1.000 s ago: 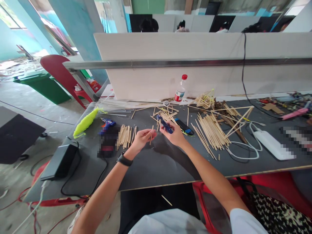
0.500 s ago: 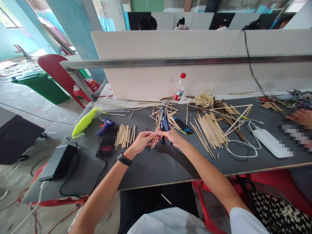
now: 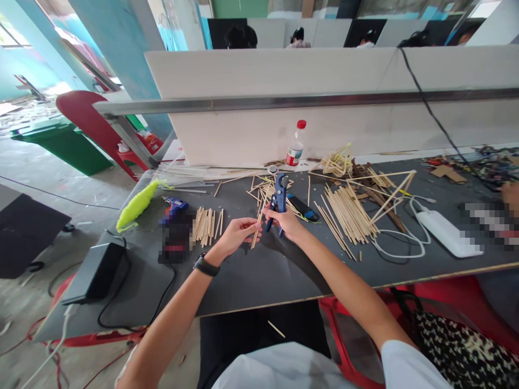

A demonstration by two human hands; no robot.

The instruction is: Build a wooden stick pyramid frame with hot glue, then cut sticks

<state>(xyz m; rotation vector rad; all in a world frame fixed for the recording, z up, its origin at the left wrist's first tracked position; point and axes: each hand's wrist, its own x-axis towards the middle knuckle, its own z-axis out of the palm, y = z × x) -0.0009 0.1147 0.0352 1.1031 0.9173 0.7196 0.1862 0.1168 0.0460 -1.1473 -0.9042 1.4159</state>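
My left hand (image 3: 235,234) pinches a thin wooden stick (image 3: 256,233) that slants up toward the tool. My right hand (image 3: 288,222) grips the handles of blue cutting pliers (image 3: 278,198), held upright with the jaws pointing away from me, right beside the stick. Both hands hover over the dark grey table (image 3: 259,270). A row of short cut sticks (image 3: 207,222) lies just left of my left hand. A bundle of long sticks (image 3: 348,213) lies to the right of my right hand.
A blue glue gun (image 3: 174,207), a yellow-green fuzzy object (image 3: 137,205) and a black power adapter (image 3: 97,271) sit at left. A plastic bottle (image 3: 294,145) stands by the white partition (image 3: 284,135). A white power strip (image 3: 448,233) with cable lies at right. Another person's hand (image 3: 511,195) shows at the far right.
My right hand has turned the blue pliers from lying sideways to upright. The stick in my left hand now reaches up beside the jaws. The other person's hand has drawn back toward the right edge.
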